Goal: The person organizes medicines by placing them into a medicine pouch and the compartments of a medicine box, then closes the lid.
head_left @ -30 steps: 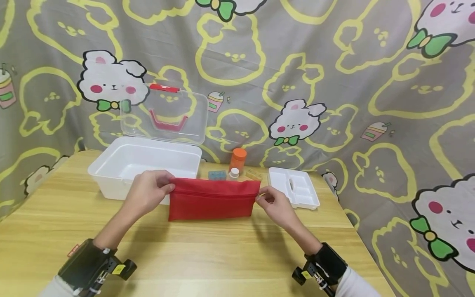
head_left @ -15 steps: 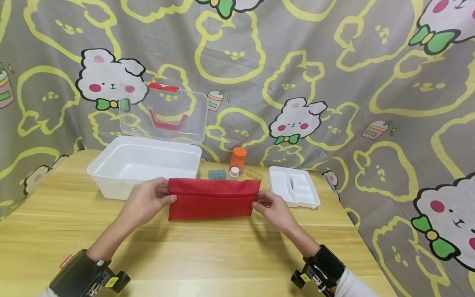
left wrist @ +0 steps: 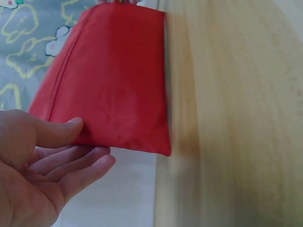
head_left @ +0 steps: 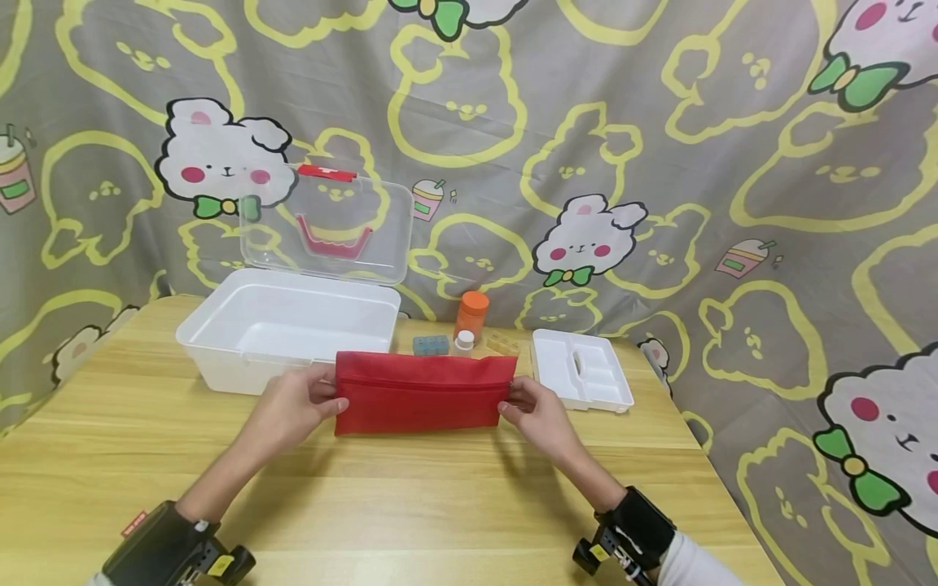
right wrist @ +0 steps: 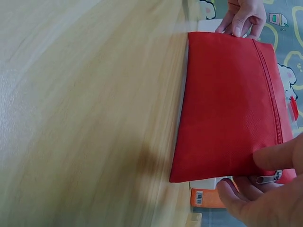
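Observation:
A flat red zippered pouch (head_left: 425, 395) is held upright between both hands above the wooden table. My left hand (head_left: 296, 407) pinches its left end, thumb on the front face and fingers behind. At the other end my right hand (head_left: 541, 413) grips the pouch the same way, thumb in front. In the right wrist view the metal zipper pull (right wrist: 269, 178) hangs beside the right fingers, and the zipper looks closed. Whatever the pouch may contain is hidden.
Behind the pouch stands a white bin (head_left: 286, 325) with its clear lid (head_left: 326, 228) raised. An orange bottle (head_left: 471, 316), a small white-capped bottle (head_left: 464, 342), a blue pill case (head_left: 430, 345), a yellow case (head_left: 503, 343) and a white divided tray (head_left: 582, 370) are at the back.
Both hands have shifted their hold slightly lower along the pouch's ends, with the right thumb now on the front face. The pouch itself stays nearly in place.

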`<state>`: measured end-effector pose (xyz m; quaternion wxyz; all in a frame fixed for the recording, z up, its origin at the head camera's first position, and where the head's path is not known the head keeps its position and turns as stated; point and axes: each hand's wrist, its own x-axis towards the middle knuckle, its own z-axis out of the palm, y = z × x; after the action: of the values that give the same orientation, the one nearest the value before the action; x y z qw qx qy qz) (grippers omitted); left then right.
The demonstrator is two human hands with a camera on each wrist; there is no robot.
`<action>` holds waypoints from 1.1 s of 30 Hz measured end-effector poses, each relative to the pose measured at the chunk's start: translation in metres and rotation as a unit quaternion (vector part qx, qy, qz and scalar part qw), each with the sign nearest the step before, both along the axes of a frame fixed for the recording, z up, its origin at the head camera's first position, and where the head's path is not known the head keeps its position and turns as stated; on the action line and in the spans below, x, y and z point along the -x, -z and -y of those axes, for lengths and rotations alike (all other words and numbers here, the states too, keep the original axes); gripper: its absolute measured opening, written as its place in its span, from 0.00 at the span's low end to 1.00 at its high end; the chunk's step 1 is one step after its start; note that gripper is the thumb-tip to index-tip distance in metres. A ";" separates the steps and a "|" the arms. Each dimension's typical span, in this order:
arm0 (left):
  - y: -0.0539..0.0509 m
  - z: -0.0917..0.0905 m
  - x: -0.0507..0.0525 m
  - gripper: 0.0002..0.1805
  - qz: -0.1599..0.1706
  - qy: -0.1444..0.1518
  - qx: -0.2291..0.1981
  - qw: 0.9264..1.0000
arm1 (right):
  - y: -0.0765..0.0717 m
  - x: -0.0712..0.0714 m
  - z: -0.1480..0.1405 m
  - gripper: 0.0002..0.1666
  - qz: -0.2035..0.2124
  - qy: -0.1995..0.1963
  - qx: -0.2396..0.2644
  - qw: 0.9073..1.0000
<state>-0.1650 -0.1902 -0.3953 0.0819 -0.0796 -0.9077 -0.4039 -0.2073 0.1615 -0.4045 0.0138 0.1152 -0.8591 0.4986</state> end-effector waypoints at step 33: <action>0.004 0.006 0.000 0.07 -0.043 -0.008 0.004 0.999 | 0.016 0.000 0.006 0.11 -0.070 0.044 -0.005 0.997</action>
<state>-0.1654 -0.1965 -0.3993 0.1239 -0.0897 -0.9055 -0.3957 -0.2075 0.1557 -0.4205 0.0951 0.1124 -0.8625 0.4842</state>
